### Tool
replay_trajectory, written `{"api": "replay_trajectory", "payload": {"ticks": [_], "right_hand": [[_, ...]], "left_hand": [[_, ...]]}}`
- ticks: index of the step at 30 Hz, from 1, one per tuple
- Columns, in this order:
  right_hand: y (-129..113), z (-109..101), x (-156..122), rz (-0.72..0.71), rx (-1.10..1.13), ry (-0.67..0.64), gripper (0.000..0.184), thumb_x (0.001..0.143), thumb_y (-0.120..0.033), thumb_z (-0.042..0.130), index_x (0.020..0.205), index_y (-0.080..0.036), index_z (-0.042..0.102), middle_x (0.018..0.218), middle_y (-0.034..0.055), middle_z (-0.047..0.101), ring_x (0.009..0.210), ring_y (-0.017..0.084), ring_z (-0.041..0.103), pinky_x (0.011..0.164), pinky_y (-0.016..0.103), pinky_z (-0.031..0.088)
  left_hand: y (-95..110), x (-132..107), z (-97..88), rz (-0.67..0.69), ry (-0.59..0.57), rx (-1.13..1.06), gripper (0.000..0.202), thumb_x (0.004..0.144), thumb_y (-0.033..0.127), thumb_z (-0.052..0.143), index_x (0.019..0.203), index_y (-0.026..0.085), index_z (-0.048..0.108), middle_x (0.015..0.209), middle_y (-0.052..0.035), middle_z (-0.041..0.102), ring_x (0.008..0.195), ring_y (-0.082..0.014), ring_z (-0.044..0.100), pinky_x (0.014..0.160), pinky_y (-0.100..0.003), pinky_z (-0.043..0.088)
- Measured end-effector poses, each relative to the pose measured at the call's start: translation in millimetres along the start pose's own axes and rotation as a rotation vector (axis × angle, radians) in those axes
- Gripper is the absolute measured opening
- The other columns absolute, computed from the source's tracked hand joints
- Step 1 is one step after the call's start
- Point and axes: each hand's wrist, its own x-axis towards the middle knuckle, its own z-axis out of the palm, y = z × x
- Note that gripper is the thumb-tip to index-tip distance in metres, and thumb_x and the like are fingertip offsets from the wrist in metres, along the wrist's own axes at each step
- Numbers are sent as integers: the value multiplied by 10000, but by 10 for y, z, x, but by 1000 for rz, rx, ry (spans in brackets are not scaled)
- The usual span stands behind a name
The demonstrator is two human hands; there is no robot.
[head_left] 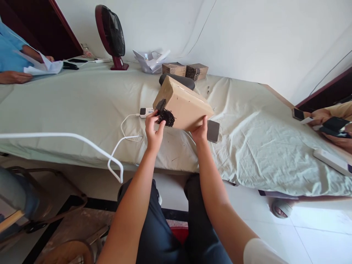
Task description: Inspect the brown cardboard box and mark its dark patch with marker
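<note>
A tan cardboard box [189, 106] is tilted above the cloth-covered table. At its lower left side my left hand [154, 130] pinches a small dark black piece [161, 106] between thumb and fingers. Beside that thumb, a rough black patch [167, 118] with stringy edges shows on the box face; whether it is a mark or loose fibres I cannot tell. My right hand [200, 131] grips the lower right edge of the box, thumb on the front face and fingers hidden underneath. A dark phone-like slab [213, 131] lies just right of this hand.
Behind the box are a black rounded case [181, 81] and two small cardboard boxes [173, 68]. A fan [111, 36] and a clear plastic bag [151, 61] stand further left. White cable [82, 138] crosses the front left. People sit at both ends, one holding papers [46, 66].
</note>
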Motion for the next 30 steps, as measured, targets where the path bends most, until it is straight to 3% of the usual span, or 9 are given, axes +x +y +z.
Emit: {"api": "replay_trajectory", "payload": {"ticks": [7, 10, 14, 20, 23, 28, 30], "right_hand": [[68, -4, 53, 13, 75, 32, 693, 902, -848, 569, 1291, -289, 699, 1397, 48, 749, 1451, 255, 622, 1250, 508, 495], [39, -17, 69, 53, 68, 81, 716, 942, -865, 466, 1242, -271, 729, 1355, 50, 768, 1380, 255, 672, 1232, 491, 503], [-12, -46, 96, 36, 39, 101, 676, 975, -826, 434, 1193, -267, 745, 1276, 36, 789, 1301, 243, 709, 1180, 459, 534], [-42, -94, 135, -48, -17, 119, 523, 998, -704, 479, 1143, -275, 741, 1204, 6, 797, 1272, 216, 709, 1152, 418, 534], [-32, -92, 146, -44, -10, 122, 494, 1001, -681, 469, 1087, -270, 729, 1170, -1, 797, 1258, 207, 713, 1155, 396, 527], [-48, -86, 126, -98, -12, 121, 440, 990, -647, 498, 1078, -273, 713, 1135, 1, 795, 1245, 216, 715, 1134, 420, 555], [-89, -92, 106, -104, -23, 114, 425, 994, -632, 502, 1061, -269, 712, 1090, 4, 792, 1229, 223, 717, 1122, 424, 564]], "left_hand": [[111, -23, -153, 240, -56, 214, 185, 1012, 385, 736, 1125, 243, 698, 1306, -120, 689, 1264, -274, 646, 1096, -464, 536], [151, -60, -168, 202, -85, 191, 378, 969, 443, 784, 1258, 238, 652, 1306, -129, 660, 1245, -278, 634, 1026, -439, 578], [170, -103, -158, 45, -93, 77, 707, 905, 548, 817, 1462, 238, 512, 1304, -132, 615, 1162, -258, 643, 898, -380, 611], [158, -112, -144, -75, -140, 42, 558, 849, 433, 848, 1292, 241, 567, 1209, -94, 586, 1110, -243, 635, 885, -366, 571], [171, -107, -141, -44, -134, 54, 521, 832, 379, 844, 1243, 244, 553, 1209, -84, 552, 1054, -224, 604, 867, -365, 552], [208, -88, -142, 39, -110, 101, 458, 819, 380, 841, 1131, 243, 534, 1315, -121, 546, 1264, -293, 569, 950, -411, 529], [205, -91, -127, 41, -116, 106, 463, 827, 405, 835, 1136, 247, 528, 1315, -121, 564, 1255, -295, 582, 966, -426, 525]]}}
